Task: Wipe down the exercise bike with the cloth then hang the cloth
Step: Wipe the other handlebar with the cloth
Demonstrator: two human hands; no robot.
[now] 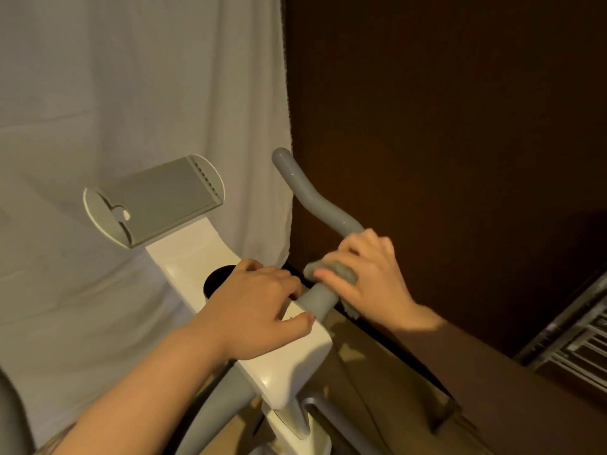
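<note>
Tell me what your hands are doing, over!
Right hand grips cloth round grey handlebar, mid-wipe. Left hand rests on white bike frame. Cloth not hung yet. Nothing in the way.

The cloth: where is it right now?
In the head view, right of centre: the cloth is wrapped round the bike's grey handlebar, gripped by the right hand.
</note>
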